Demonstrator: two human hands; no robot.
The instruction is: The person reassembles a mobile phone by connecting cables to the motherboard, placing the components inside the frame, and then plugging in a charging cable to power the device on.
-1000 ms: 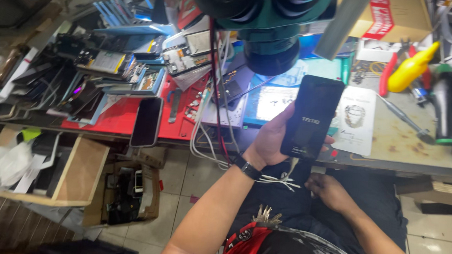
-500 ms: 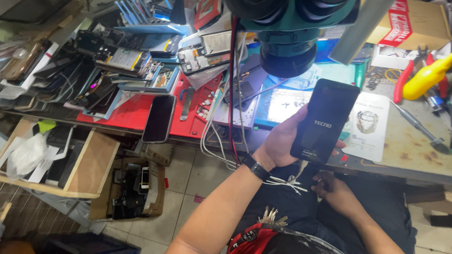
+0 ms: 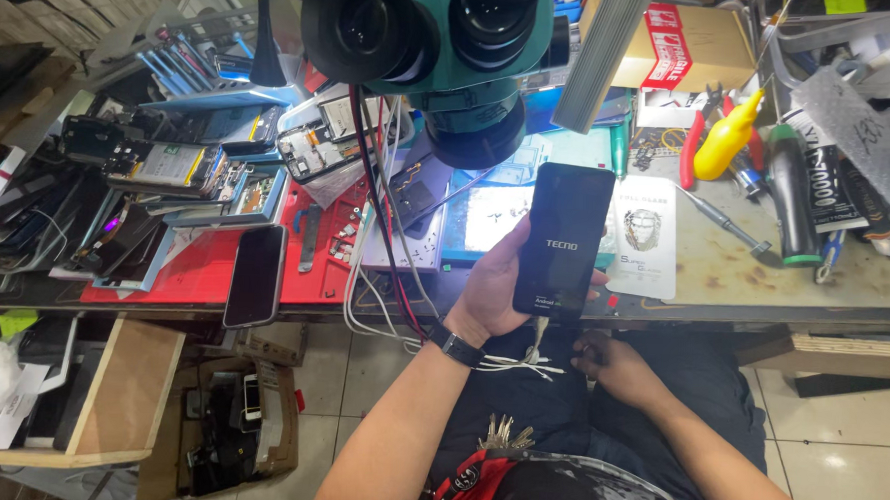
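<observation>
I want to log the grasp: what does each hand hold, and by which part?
The left hand holds a black phone by its lower left edge. The right hand is below it; whether it holds anything cannot be told.

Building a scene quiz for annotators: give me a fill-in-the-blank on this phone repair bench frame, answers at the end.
1. The left hand holds a black ____ upright, screen toward the camera.
2. A white ____ hangs from the bottom of the smartphone.
3. The right hand rests low, over the person's ____.
4. The left wrist wears a black ____.

Missing words: smartphone; cable; lap; watch
</observation>
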